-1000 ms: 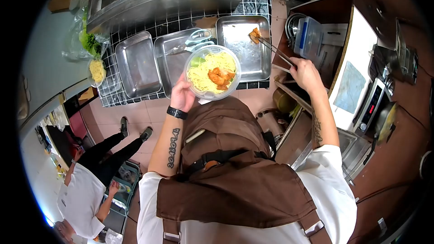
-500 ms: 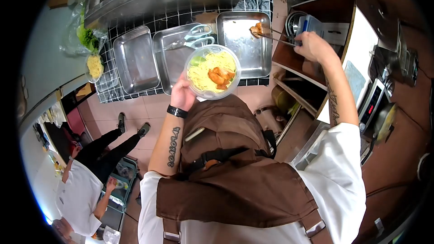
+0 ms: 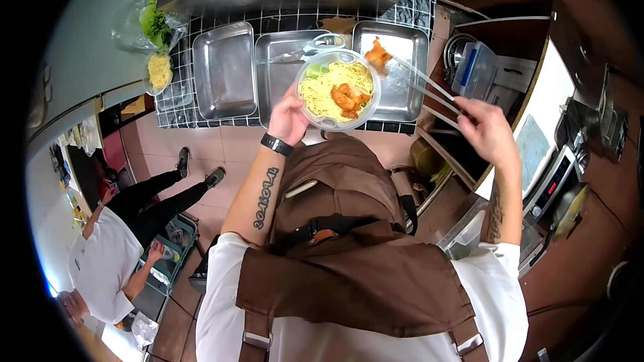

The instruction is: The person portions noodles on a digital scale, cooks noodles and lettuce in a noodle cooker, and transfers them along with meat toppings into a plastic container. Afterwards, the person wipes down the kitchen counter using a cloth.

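My left hand (image 3: 289,119) grips the left edge of a round clear bowl (image 3: 338,121) in front of the apron. Yellow noodles (image 3: 320,96), something green and pieces of browned meat (image 3: 349,100) lie in the bowl. My right hand (image 3: 484,127) is closed on the handle end of metal tongs (image 3: 429,89). Near the tongs' tips is a blurred orange-brown piece of meat (image 3: 378,55), over the right metal tray (image 3: 400,104), just up and right of the bowl. Light-blue scissors (image 3: 327,41) lie at the middle tray (image 3: 264,49), partly hidden by the bowl.
An empty metal tray (image 3: 225,74) stands on the left of the checked counter. Leafy greens (image 3: 155,27) and a tub of noodles (image 3: 159,74) are further left. A co-worker (image 3: 107,261) is at lower left. An open cabinet (image 3: 530,33) holds a clear box (image 3: 477,67) at right.
The meat has risen from the right tray with the tongs and moved toward the bowl. My right hand has come lower. The whole view has shifted, with the trays now further right.
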`<state>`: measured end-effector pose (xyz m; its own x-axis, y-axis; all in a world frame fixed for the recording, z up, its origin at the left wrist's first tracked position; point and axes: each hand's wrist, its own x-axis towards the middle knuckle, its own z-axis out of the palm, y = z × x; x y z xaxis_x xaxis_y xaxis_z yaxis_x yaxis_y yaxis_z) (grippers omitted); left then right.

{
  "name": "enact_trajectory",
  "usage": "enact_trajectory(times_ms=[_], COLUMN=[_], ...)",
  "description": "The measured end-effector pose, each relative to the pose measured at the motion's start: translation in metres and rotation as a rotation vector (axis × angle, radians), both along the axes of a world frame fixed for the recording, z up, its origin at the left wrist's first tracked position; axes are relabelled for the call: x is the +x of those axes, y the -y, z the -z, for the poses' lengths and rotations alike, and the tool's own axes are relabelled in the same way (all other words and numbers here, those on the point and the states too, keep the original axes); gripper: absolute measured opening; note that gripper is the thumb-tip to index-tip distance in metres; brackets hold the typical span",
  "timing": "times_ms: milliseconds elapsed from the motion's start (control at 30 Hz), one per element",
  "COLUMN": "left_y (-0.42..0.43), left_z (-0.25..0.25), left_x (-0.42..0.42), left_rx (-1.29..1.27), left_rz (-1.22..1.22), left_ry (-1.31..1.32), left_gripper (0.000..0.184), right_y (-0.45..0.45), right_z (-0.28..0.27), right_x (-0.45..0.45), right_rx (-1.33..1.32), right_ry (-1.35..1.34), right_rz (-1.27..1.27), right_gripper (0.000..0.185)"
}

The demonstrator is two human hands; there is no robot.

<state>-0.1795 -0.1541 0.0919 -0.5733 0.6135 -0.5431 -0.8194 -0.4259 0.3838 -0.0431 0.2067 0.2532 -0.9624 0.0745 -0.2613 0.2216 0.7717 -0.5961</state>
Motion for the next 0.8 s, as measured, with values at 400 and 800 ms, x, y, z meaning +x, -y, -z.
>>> enact_trajectory(times_ms=[400, 800], left_y=[0.011, 0.067], left_z=[-0.036, -0.041], left_x=[-0.012, 0.004], left_rx=[-0.001, 0.016], left_rz=[-0.036, -0.257], left_ry=[-0.115, -0.008], left_gripper=[0.073, 0.068], right_y=[0.031, 0.030], right_z=[-0.077, 0.071], right_x=[-0.025, 0.033], right_rx=[0.080, -0.093], right_ry=[0.154, 0.048], right_rz=[-0.058, 0.275], right_gripper=[0.035, 0.033])
